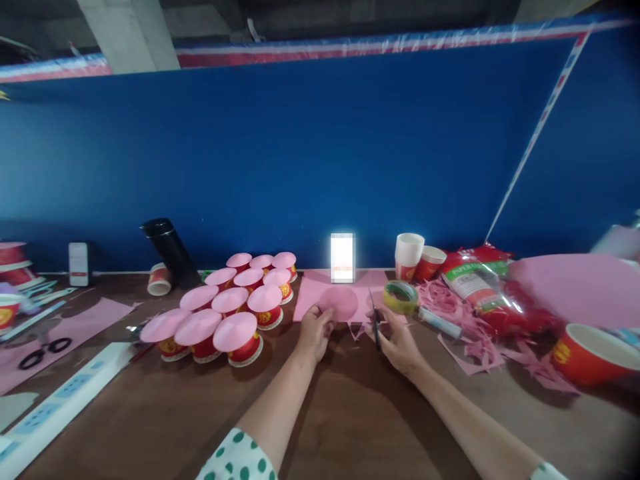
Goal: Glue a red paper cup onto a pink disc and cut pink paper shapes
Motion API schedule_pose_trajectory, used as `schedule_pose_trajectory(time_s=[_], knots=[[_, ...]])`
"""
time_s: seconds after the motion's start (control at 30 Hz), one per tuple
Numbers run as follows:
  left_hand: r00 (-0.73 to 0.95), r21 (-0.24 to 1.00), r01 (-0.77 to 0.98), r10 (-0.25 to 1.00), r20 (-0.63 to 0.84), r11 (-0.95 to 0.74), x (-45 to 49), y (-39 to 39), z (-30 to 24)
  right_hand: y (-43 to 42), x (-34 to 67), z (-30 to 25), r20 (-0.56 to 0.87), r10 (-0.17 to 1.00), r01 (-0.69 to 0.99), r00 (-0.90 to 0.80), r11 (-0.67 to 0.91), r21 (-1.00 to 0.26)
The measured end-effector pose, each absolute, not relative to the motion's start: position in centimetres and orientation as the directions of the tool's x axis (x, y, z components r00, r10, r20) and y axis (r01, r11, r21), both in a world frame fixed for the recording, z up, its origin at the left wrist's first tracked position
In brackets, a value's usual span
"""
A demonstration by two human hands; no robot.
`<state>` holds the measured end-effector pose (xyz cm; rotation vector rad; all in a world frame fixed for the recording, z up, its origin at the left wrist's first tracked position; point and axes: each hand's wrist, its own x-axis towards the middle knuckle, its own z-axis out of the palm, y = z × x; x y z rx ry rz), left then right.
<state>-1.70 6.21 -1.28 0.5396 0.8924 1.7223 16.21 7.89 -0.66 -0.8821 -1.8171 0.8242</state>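
Between thumb and fingers, my left hand (316, 331) pinches the edge of a round pink paper disc (345, 303). My right hand (395, 339) is closed around a pair of dark scissors (376, 327), whose blades point away from me, just right of the disc. Under and behind the disc lies flat pink paper (310, 287). Thin pink offcuts (356, 329) lie between my hands. To the left stand several red paper cups (265, 315), each topped with a shallow pink paper cone (237, 331).
A roll of tape (401, 297), stacked paper cups (409, 255), pink scraps (445, 303) and a red plastic package (480, 287) lie right. A lit phone (343, 257) leans on the blue partition (320, 147). At left are a black bottle (170, 250), power strip (65, 400) and other scissors (45, 352).
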Motion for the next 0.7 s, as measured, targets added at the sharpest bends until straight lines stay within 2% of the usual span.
schedule_pose_trajectory(time_s=[0.1, 0.23, 0.3, 0.43, 0.57, 0.7], knots=[[-0.344, 0.722, -0.667, 0.935, -0.083, -0.181, -1.8, 6.2, -1.1, 8.1, 16.5, -0.6, 0.507, 0.84, 0.321, -0.192, 0.542, -0.777], [-0.332, 0.626, -0.756, 0.937, -0.111, -0.193, -2.3, 6.1, -0.8, 8.8, 16.9, -1.1, 0.455, 0.89, 0.293, -0.036, 0.445, -0.846], [-0.335, 0.608, -0.771, 0.933, -0.131, -0.191, -2.7, 6.2, -0.8, 9.1, 17.0, -1.2, 0.434, 0.899, 0.312, -0.048, 0.427, -0.849], [-0.345, 0.594, -0.785, 0.921, -0.179, -0.178, -3.2, 6.5, -1.0, 9.1, 17.0, -1.0, 0.435, 0.887, 0.433, -0.155, 0.457, -0.777], [-0.34, 0.564, -0.802, 0.926, -0.164, -0.195, -3.4, 6.9, -1.1, 9.0, 16.9, -0.6, 0.361, 0.89, 0.495, -0.278, 0.455, -0.74], [-0.327, 0.518, -0.835, 0.925, -0.194, -0.186, -3.6, 7.0, -1.0, 8.8, 17.3, -0.3, 0.366, 0.902, 0.587, -0.229, 0.428, -0.687]])
